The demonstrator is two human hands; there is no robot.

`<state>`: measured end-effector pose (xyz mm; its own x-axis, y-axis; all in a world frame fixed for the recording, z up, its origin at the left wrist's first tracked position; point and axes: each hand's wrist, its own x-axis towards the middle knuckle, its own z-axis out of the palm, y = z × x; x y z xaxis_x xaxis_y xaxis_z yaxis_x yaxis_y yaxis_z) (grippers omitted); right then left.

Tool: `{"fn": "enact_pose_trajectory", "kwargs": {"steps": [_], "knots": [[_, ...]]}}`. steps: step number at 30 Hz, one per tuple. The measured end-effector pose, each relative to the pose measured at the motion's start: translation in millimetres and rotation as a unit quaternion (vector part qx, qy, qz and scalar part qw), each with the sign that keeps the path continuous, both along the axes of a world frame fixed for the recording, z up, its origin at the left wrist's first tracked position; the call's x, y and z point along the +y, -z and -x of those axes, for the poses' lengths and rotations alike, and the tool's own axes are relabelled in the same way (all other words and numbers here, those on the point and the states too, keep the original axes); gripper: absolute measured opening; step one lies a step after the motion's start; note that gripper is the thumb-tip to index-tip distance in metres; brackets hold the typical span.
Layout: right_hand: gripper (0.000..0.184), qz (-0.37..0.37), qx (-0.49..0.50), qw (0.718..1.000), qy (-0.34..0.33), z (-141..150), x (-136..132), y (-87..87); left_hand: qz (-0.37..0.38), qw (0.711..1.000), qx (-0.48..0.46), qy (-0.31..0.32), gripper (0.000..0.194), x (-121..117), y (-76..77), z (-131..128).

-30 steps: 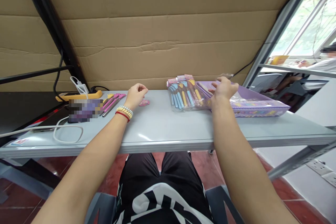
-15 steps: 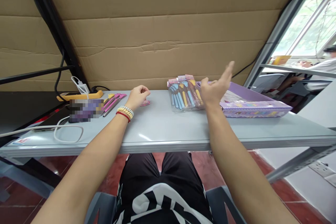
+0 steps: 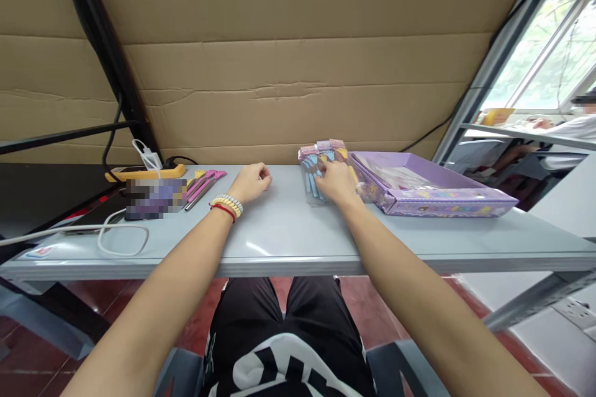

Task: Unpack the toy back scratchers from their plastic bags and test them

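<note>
My left hand [image 3: 251, 183] rests on the table with its fingers curled in. Whatever lies inside or under them is hidden. To the right, my right hand [image 3: 337, 182] is over several clear packs [image 3: 310, 180] with pink tops. They hold blue and yellow sticks with hand-shaped heads, which look like small back scratchers. Its bent fingers press on the packs, and the fingertips are partly hidden. Left of my left hand lie loose pink and yellow back scratchers [image 3: 203, 188] with metal rods.
A purple open box [image 3: 449, 203] with clear plastic wrapping in it stands right of the packs. On the left are a yellow power strip [image 3: 174, 170], a blurred-out purple item [image 3: 154, 200] and a white cable [image 3: 121, 254]. A cardboard sheet [image 3: 298, 62] stands behind the table.
My right hand has come from the purple box, raised and open, leftward and down onto the packs. My left hand has shifted slightly right, and the small pink piece beside it is now out of sight.
</note>
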<state>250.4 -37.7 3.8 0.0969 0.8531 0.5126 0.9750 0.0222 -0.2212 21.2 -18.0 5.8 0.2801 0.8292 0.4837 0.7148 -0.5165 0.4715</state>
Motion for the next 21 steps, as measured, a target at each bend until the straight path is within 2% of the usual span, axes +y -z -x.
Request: {"fn": "enact_pose_trajectory", "kwargs": {"steps": [3,6,13,21], "knots": [[0.038,0.04,-0.007,0.997,0.064,-11,3,0.8,0.011,1.0,0.018,-0.006,0.008,2,0.5,0],[0.042,0.08,-0.012,0.993,0.084,-14,5,2.3,0.022,0.999,0.044,-0.007,0.009,4,1.6,1],[0.048,0.145,-0.033,0.985,0.082,3,1,-1.0,0.033,0.997,0.072,-0.003,0.012,4,3.6,1],[0.038,0.176,-0.037,0.981,0.077,9,3,-0.9,0.032,0.996,0.078,0.006,0.009,6,5.2,1]]}}
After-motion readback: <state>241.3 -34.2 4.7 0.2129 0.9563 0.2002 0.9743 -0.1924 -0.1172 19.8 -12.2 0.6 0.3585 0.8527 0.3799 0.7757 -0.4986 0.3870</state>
